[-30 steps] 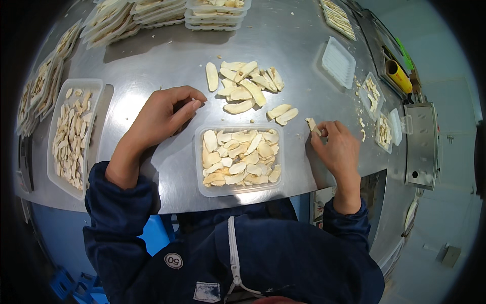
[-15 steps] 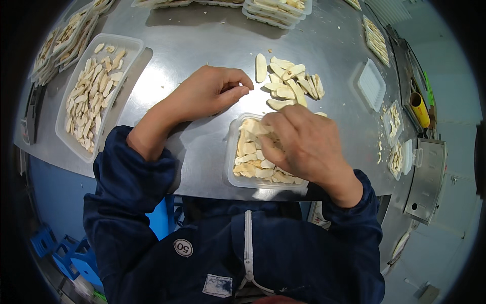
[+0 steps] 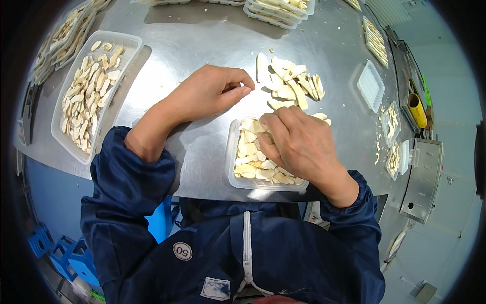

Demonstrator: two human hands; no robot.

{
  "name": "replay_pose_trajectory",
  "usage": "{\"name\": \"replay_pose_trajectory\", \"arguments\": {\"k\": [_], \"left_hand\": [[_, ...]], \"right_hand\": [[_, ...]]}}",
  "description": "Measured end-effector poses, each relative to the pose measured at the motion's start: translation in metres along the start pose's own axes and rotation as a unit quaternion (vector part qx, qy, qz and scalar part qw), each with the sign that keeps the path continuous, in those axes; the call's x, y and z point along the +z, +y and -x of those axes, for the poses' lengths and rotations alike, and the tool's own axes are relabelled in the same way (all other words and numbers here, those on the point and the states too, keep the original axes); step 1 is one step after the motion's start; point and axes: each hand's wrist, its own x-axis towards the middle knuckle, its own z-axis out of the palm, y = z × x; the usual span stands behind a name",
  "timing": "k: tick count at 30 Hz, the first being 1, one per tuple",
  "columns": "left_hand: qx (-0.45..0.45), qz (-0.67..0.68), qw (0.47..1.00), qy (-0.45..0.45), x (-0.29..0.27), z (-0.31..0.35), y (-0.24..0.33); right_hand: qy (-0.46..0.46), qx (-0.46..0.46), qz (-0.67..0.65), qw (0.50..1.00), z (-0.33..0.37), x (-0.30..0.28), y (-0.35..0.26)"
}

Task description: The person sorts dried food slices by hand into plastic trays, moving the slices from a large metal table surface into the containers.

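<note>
A clear plastic tray (image 3: 232, 169) stands near the table's front edge, lined with pale, dried-looking slices (image 3: 246, 150). Over its far right part, my right hand (image 3: 298, 144) is closed in a pinch at a pale slice (image 3: 256, 126); the palm hides part of the tray. Left of the tray's far side, my left hand (image 3: 215, 91) rests on the metal table, loosely curled, thumb and forefinger tips close together with nothing visible in them. Just beyond both hands lies a loose pile of larger pale slices (image 3: 288, 83), one long slice (image 3: 262, 68) at its left.
A long tray of smaller slices (image 3: 88, 96) stands at the left. Stacked filled trays (image 3: 278, 14) are at the back, others (image 3: 63, 38) at far left. On the right are an empty white tray (image 3: 371, 87), small tubs of pieces (image 3: 392, 121) and a yellow roll (image 3: 418, 110).
My right hand has shifted slightly, its fingertips now pressed more closely at the slice in the tray. My left hand stays almost still. The whole view has shifted a little.
</note>
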Motion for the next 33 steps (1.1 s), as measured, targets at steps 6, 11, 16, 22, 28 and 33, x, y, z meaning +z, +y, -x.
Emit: {"name": "replay_pose_trajectory", "arguments": {"k": [6,11,16,22,28,33], "left_hand": [[-0.029,0.031,0.999,-0.010,0.000,0.000,0.003],[-0.020,0.023,1.000,-0.009,0.002,0.000,-0.001],[-0.055,0.056,0.997,-0.009,0.002,-0.001,0.006],[0.075,-0.051,0.992,0.090,-0.002,-0.007,0.000],[0.169,-0.189,0.966,0.053,0.019,-0.048,0.000],[0.193,-0.245,0.949,0.038,0.032,-0.080,-0.006]], "right_hand": [[0.007,0.056,-0.037,0.998,0.003,-0.010,0.001],[0.013,0.207,-0.025,0.978,0.027,-0.028,0.045],[-0.017,0.277,-0.009,0.961,0.042,-0.020,0.097],[-0.026,0.221,-0.088,0.971,0.019,0.011,0.107],[-0.023,0.311,-0.219,0.925,0.028,0.012,0.128],[-0.018,0.365,-0.306,0.879,0.039,0.000,0.135]]}}
